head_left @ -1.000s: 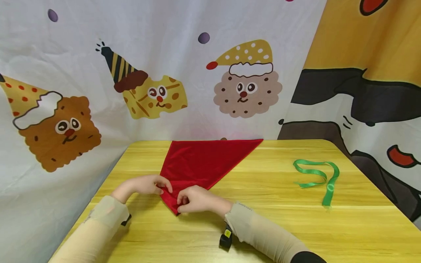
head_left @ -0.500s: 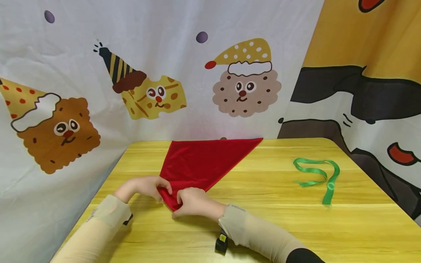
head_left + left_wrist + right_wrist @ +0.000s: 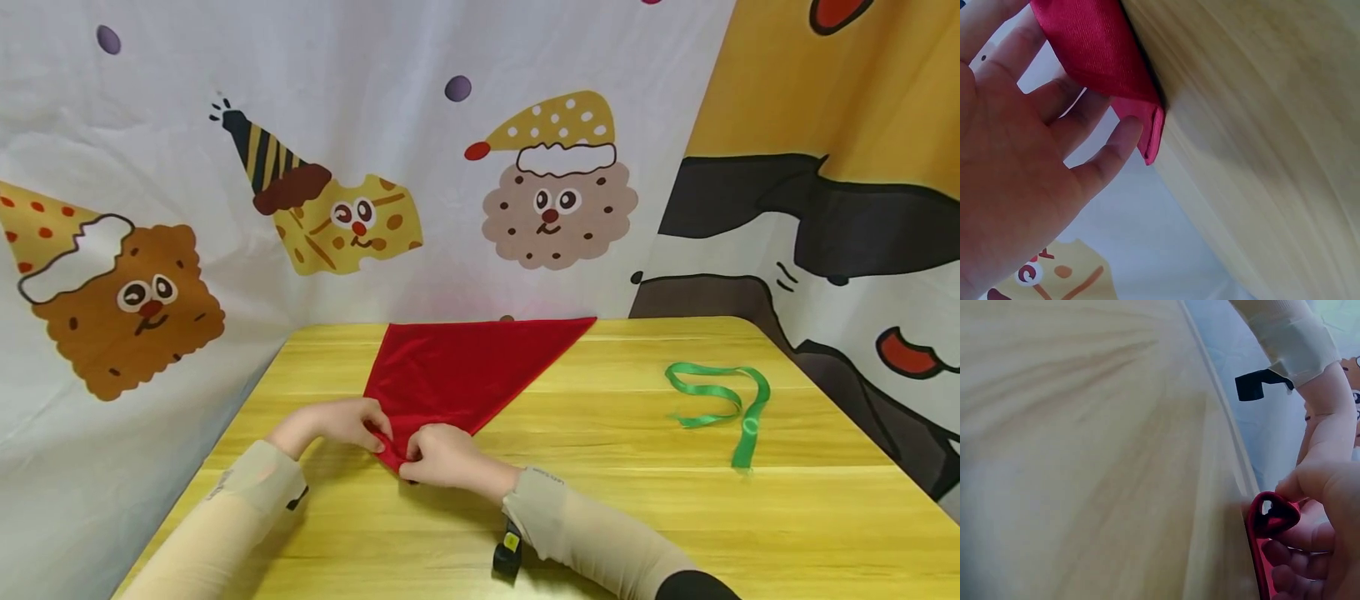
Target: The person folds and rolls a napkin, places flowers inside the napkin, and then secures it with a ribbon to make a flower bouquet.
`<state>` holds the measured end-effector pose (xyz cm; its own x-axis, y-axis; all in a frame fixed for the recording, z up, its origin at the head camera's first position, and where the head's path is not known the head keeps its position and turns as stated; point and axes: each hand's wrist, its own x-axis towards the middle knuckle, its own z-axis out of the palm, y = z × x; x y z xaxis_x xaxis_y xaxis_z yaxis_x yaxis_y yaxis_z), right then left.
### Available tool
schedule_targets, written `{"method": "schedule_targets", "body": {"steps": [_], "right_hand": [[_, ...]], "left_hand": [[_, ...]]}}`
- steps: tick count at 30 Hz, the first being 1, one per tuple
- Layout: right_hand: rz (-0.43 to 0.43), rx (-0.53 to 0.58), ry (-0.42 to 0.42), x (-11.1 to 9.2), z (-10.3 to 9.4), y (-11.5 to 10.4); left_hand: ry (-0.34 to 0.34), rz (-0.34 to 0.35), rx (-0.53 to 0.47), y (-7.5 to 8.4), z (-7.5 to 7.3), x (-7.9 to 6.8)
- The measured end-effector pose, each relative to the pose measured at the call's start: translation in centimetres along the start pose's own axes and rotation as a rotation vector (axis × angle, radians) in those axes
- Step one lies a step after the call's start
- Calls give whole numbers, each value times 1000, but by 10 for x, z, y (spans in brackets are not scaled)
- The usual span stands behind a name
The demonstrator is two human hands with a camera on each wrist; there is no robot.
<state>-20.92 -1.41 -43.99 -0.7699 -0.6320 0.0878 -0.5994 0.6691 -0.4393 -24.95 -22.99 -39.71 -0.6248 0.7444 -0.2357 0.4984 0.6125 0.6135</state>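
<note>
A red cloth [image 3: 465, 367] lies spread on the table, its long upper edge at the back and its narrow end towards me. My left hand [image 3: 348, 422] pinches the cloth's left edge near that end, thumb below the bent fingers. Close beside it, my right hand [image 3: 446, 457] grips the near end between thumb and fingers. Seen from the right wrist, the cloth's end [image 3: 1285, 515] is turned over into a small hollow roll. From the left wrist, a folded flap of cloth [image 3: 1100, 56] passes by the fingertips, and its creased corner hangs past the little finger.
A loosely curved green ribbon [image 3: 742, 408] lies on the right side of the wooden table [image 3: 615, 500]. Behind the table hangs a printed curtain [image 3: 450, 242] with cartoon biscuits and cheese. A black wrist mount [image 3: 508, 554] hangs below my right forearm.
The pointed near end of the red cloth has been turned up into a roll, so the cloth reaches less far towards me. Both hands stay close together there; the ribbon has not moved.
</note>
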Motion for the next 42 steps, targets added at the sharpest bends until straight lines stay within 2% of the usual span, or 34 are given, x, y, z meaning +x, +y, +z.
{"method": "schedule_targets", "body": {"steps": [8,14,18,23,29,35,42], "right_hand": [[36,89,38,3,-1,8],[42,165,49,4,-3,12],[42,225,49,4,-4,14],[44,266,50,4,-3,18],[40,239,64,5,-3,22],[31,201,48,4,-5,23],[-24,150,5,1,-2,22]], "left_hand": [[-11,-5,27,2,-3,9],[1,-74,34,1,-5,11],[11,-116,0,2,-7,10],[67,-146,-43,0,-8,4],[123,-134,-92,-12,-11,-1],[95,-105,-115,-15,-13,-5],[94,-141,-131,-15,-4,-10]]}}
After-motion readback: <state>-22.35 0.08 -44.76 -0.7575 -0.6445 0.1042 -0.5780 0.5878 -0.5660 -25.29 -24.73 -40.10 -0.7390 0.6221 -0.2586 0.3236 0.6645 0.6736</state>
